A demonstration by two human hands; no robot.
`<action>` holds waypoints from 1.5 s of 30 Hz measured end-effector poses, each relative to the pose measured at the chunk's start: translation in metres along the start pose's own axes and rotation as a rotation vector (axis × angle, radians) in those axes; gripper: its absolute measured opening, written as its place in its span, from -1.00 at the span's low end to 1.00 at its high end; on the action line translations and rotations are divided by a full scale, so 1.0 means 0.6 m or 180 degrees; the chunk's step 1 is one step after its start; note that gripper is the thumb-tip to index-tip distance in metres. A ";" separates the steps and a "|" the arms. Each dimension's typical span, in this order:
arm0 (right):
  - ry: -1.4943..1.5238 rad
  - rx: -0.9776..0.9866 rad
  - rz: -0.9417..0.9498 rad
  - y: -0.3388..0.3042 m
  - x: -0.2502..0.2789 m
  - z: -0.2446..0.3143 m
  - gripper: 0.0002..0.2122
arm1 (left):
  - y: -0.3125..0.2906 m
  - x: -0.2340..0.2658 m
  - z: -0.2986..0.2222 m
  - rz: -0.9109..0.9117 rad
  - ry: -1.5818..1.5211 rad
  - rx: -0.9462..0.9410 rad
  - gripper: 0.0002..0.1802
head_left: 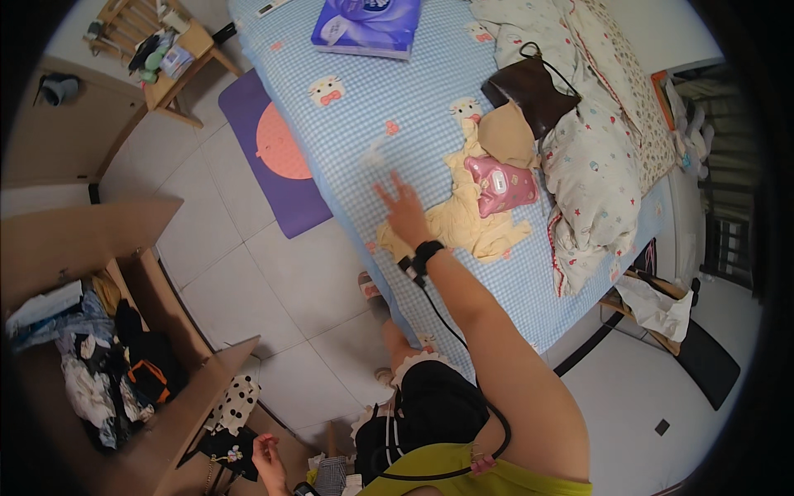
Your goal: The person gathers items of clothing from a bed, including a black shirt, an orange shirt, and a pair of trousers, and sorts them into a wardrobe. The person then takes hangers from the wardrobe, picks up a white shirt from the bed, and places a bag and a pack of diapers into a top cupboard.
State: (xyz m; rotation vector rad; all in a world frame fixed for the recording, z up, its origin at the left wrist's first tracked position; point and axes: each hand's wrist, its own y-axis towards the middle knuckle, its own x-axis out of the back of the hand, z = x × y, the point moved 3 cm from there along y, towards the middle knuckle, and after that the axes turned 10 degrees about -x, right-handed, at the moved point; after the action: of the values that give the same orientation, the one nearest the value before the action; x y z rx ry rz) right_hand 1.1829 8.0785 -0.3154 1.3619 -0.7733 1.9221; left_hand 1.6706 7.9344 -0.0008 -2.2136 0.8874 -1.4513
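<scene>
My right hand (405, 213) reaches over the bed with its fingers spread and nothing in it. Just beyond its fingertips, a faint whitish patch (375, 155) shows on the blue checked sheet (347, 136); I cannot make out what it is. A crumpled pale yellow garment (451, 225) lies under and beside the wrist, which wears a black band with a cable. On the garment rests a pink wipes pack (502, 186), with a beige cloth piece (509, 134) against it. Down at the lower left, my left hand (269, 460) hangs with loosely bent fingers, nothing visible in it.
A dark brown bag (533, 95) and a rumpled patterned quilt (591, 178) lie on the bed's right side; a purple package (365, 25) is at the far end. Left stand an open cabinet of clothes (91, 372) and a wooden chair (186, 62). A purple mat (285, 198) borders the bed.
</scene>
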 end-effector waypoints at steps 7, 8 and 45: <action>-0.0324 -0.2963 0.0189 -0.087 -0.025 -0.303 -0.57 | 0.066 -0.054 -0.086 0.0478 -0.0154 -0.0529 -0.86; 0.0192 -0.2790 0.0233 -0.100 -0.027 -0.324 -0.63 | 0.073 -0.064 -0.108 0.0501 -0.0158 -0.0552 -0.86; 0.3565 0.0330 0.0270 -0.146 0.733 0.383 -0.71 | 0.125 0.247 -0.533 0.1438 -0.3746 -0.3561 -0.57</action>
State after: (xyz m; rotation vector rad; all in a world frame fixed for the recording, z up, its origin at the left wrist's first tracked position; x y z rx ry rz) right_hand 1.2727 8.0304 0.1782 0.1380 -0.1575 2.3607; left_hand 1.3983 7.7953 0.1900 -2.5538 1.6629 0.8078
